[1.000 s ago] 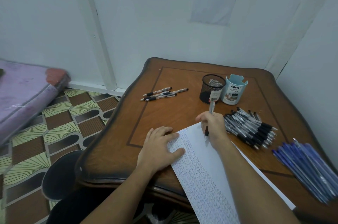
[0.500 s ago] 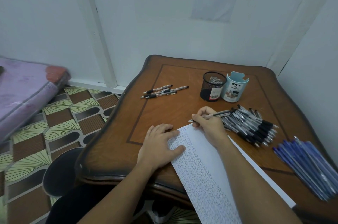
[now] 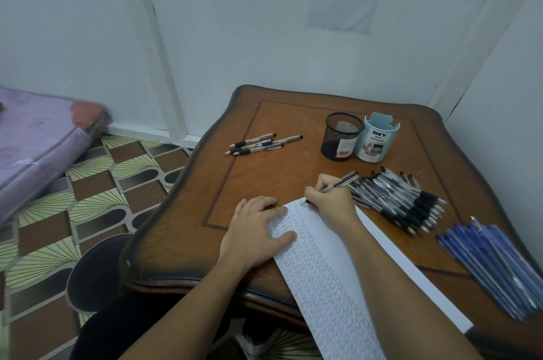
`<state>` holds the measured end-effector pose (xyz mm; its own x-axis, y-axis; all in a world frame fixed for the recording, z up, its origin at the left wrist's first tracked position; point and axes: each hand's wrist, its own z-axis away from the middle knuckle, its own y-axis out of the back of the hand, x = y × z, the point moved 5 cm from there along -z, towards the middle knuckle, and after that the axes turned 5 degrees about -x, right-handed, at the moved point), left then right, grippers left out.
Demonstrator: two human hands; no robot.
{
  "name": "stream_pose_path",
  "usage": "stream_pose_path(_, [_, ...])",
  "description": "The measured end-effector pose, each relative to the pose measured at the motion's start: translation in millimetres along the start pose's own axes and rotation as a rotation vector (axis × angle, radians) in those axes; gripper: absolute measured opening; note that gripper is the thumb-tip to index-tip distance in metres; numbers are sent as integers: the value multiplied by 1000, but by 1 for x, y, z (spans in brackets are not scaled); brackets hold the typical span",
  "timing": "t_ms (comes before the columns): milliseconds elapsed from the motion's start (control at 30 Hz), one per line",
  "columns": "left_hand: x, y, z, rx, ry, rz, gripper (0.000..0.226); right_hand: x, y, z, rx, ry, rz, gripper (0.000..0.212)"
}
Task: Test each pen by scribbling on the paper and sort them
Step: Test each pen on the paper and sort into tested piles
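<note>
Right hand (image 3: 329, 198) pinches slim pen (image 3: 342, 182), tip at paper (image 3: 332, 271) top edge, frame centre. Left hand (image 3: 255, 227) flat, fingers spread, pressing paper's left side. Scribbled paper overhangs table (image 3: 264, 177) near edge. Black pens (image 3: 402, 201) heaped just right; blue pens (image 3: 493, 262) lower right; few pens (image 3: 261, 143), mesh cup (image 3: 340, 136), organizer (image 3: 376, 139) above. Wood shows between paper and few pens.

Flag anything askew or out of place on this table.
The paper lies diagonally, its near end overhanging the table edge, with the left hand pressing it flat. The mesh cup looks empty while pens lie heaped beside it.
</note>
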<state>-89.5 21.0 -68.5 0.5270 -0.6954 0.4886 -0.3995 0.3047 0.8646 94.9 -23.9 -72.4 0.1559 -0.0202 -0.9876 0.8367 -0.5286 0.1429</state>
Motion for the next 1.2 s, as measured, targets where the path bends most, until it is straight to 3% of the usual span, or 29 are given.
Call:
stream_pose_path(467, [-3, -1, -1, -11, 10, -15, 56, -2, -2, 1, -37, 3, 33, 41])
stream_pose_path(667, [-2, -2, -1, -5, 5, 4, 67, -2, -2, 1, -29, 12, 45, 41])
stream_pose_path(1067, [-4, -3, -2, -13, 8, -8, 59, -2, 0, 3, 10, 19, 39, 34])
stream_pose_path(1200, [-3, -3, -1, -29, 7, -16, 67, -1, 0, 2, 12, 13, 37, 36])
